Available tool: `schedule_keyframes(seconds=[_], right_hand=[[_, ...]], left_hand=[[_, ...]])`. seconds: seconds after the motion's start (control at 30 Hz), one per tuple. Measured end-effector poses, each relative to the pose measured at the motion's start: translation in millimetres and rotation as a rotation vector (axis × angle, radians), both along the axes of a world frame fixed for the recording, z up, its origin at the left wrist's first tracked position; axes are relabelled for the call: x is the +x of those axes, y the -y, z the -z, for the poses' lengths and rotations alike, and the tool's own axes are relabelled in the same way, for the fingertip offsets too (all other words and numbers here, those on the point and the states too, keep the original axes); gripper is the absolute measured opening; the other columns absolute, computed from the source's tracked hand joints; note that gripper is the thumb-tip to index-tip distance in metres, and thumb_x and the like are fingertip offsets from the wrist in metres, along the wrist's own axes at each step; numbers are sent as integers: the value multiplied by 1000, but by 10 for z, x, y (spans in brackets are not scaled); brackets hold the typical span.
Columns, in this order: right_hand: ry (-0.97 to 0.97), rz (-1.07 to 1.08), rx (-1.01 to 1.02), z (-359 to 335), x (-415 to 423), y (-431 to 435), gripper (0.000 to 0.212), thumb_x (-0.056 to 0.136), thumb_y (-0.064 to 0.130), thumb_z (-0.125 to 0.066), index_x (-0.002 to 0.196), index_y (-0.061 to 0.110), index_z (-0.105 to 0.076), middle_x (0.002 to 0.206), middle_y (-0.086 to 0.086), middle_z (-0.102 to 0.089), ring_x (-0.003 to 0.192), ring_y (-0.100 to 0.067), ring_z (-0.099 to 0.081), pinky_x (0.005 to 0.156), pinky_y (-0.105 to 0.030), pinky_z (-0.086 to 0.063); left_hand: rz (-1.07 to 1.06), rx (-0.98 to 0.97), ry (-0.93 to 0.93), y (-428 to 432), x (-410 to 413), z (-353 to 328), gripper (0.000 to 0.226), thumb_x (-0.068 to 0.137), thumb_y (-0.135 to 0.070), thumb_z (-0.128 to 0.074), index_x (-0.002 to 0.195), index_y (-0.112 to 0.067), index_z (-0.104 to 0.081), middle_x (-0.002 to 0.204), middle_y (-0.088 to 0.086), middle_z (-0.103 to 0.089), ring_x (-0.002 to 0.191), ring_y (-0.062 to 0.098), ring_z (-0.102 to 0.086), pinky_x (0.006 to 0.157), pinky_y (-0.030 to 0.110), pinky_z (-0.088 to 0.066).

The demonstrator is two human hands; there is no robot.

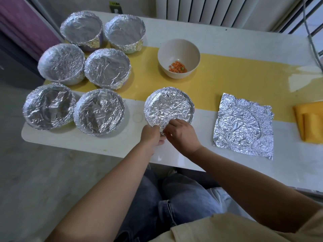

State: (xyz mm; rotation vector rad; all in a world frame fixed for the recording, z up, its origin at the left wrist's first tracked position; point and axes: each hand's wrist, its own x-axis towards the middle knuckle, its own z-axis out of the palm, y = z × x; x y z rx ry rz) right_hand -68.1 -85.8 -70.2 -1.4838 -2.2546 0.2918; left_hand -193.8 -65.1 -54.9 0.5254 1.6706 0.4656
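Note:
A foil-covered bowl (168, 106) stands near the table's front edge, in the middle. My left hand (152, 136) and my right hand (181, 134) meet at its near rim, and both pinch the foil edge there. An uncovered beige bowl (178, 55) with diced carrot at its bottom sits behind it on the yellow strip. A loose crumpled foil sheet (243, 125) lies flat to the right.
Several foil-covered bowls (99, 111) stand in pairs on the left half of the white table (227, 165). A folded yellow cloth (310, 123) lies at the right edge. A radiator stands behind the table. My knees are below the front edge.

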Motion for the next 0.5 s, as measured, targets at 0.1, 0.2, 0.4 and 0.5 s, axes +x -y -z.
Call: schedule_keyframes(seconds=[0.1,0.2,0.4,0.5], right_hand=[[-24,15,0,2,-12,-16,20,79,16,-52,63,10,-62,63,-4,-55,57,-26,-54,47,-31,-43],[-43,-15,-33,-10,-26,-16,9,75,12,-65,67,10,-64,65,-5,-56,59,-28,-55,49,-33,-46],[-12,-106,-31,-57,192,-23,16,67,2,-76,77,8,-65,75,-7,-59,70,-29,-56,61,-37,-42],[2,-115,30,-51,242,-40,15,72,-3,-73,69,9,-64,70,-6,-58,64,-28,-54,55,-35,-44]], left_hand=[[-26,-3,15,-30,7,7,36,100,-16,-37,126,4,-53,87,15,-67,63,20,-69,73,38,-61],[-8,-16,43,-40,-10,-18,34,101,-15,-39,124,4,-55,84,13,-64,66,20,-67,69,34,-60],[38,12,18,-116,-87,16,35,100,-11,-35,128,1,-53,111,19,-68,66,18,-71,52,26,-57],[23,25,33,-103,-77,34,34,101,-14,-35,126,-4,-55,113,17,-68,73,19,-70,60,29,-58]])
